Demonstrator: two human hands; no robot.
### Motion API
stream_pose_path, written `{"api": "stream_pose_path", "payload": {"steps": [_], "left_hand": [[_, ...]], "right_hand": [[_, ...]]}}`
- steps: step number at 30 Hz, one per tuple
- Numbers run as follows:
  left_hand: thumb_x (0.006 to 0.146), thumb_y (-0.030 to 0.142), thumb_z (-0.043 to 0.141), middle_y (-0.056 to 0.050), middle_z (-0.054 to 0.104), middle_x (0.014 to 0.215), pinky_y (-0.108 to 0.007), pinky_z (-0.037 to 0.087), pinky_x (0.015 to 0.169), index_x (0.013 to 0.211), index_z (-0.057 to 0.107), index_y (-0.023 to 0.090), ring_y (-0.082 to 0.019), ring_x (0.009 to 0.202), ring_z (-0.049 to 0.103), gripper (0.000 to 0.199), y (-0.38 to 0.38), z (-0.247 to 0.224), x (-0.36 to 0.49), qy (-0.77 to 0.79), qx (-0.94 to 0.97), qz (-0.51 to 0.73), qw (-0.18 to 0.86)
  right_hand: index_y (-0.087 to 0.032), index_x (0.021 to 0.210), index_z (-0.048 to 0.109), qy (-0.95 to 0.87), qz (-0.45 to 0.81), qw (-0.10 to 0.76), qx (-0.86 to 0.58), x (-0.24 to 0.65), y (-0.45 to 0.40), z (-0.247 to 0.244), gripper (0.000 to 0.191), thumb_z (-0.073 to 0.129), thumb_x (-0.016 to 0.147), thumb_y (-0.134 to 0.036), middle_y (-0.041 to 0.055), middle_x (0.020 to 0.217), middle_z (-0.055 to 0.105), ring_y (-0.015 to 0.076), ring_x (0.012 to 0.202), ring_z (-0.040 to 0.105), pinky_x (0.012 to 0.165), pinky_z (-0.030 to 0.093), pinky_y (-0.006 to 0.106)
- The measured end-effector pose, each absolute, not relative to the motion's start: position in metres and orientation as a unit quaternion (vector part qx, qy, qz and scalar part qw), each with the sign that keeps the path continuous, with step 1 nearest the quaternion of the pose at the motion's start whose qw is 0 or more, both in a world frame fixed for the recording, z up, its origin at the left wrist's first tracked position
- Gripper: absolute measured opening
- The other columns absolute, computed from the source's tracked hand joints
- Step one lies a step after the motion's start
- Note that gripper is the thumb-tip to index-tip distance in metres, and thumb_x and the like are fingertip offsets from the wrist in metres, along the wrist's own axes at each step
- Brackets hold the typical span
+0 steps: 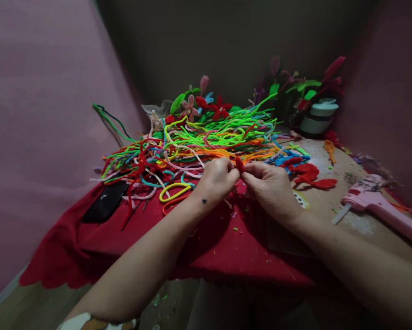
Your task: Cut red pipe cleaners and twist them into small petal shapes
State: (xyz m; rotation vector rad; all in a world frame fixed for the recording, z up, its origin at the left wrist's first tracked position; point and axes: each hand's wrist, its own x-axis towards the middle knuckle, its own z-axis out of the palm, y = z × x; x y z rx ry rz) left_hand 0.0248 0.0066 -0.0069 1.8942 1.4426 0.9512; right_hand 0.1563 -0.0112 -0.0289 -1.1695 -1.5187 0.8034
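Note:
Between my two hands is a small red pipe cleaner piece [239, 164], its fuzzy tip standing up over the fingers. My left hand [217, 178] pinches it from the left, fingers curled. From the right, my right hand [268, 183] closes thumb and forefinger at its base. Just behind the hands lies a large heap of pipe cleaners [206, 137] in green, orange, red, yellow and pink. Scissors with yellow and orange handles [174, 191] lie partly hidden beside my left wrist. Red bent pipe cleaner shapes [309, 175] rest to the right of my right hand.
A black phone [104, 203] lies at the left on the red tablecloth [226, 256]. On the right, a pink glue gun [374, 199] lies on a brown board [355, 224]. Pipe cleaner flowers [220, 108] and a white-lidded jar [319, 117] stand at the back.

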Motion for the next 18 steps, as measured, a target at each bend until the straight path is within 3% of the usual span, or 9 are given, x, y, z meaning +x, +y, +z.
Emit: {"api": "stream_pose_path", "payload": {"steps": [5,11,18], "left_hand": [[0.063,0.01,0.049,0.003,0.048,0.045,-0.019,0.03,0.044,0.051,0.047,0.017,-0.008,0.042,0.045,0.015,0.0068,-0.009,0.0276,0.539,0.691,0.377,0.298],[0.061,0.011,0.051,0.004,0.049,0.046,-0.019,0.034,0.045,0.055,0.049,0.017,-0.008,0.042,0.046,0.009,0.0048,-0.0099,0.0317,0.538,0.632,0.426,0.36],[0.06,0.011,0.05,0.007,0.041,0.035,-0.018,0.024,0.034,0.051,0.046,0.017,-0.005,0.03,0.034,0.011,0.0043,-0.0097,0.0333,0.486,0.553,0.462,0.494]], "right_hand": [[-0.016,0.082,0.07,-0.666,0.218,0.519,-0.49,0.1542,-0.0098,-0.0355,0.018,0.053,0.077,-0.017,0.0042,0.079,0.071,0.0161,0.071,0.063,0.069,0.045,0.026],[-0.016,0.081,0.068,-0.656,0.215,0.517,-0.506,0.1522,-0.0085,-0.0346,0.016,0.053,0.077,-0.018,0.0046,0.078,0.07,0.0154,0.068,0.062,0.066,0.045,0.026],[-0.014,0.076,0.065,-0.631,0.246,0.534,-0.507,0.1519,-0.0081,-0.0336,0.012,0.054,0.074,-0.02,0.0029,0.067,0.066,0.0132,0.059,0.057,0.059,0.043,0.025]]}}
